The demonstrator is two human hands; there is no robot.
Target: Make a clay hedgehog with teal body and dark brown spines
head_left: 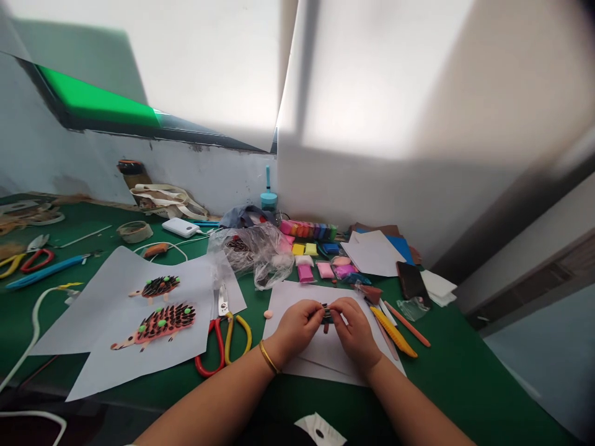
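Over a stack of white paper, my left hand and my right hand meet with fingertips pinched. Between them is a small dark piece with a brown bit below it; the fingers hide much of it, and I cannot tell its kind. A small pale pink clay disc lies just left of the paper. Further left, red-and-yellow-handled scissors rest near two hedgehog figures, a larger one and a smaller one, both with dark spines and green dots.
Packets of coloured clay and a crumpled plastic bag lie behind the paper. To the right are a yellow cutter, a pink stick and a dark phone. Pliers, a tape roll and cables occupy the left side.
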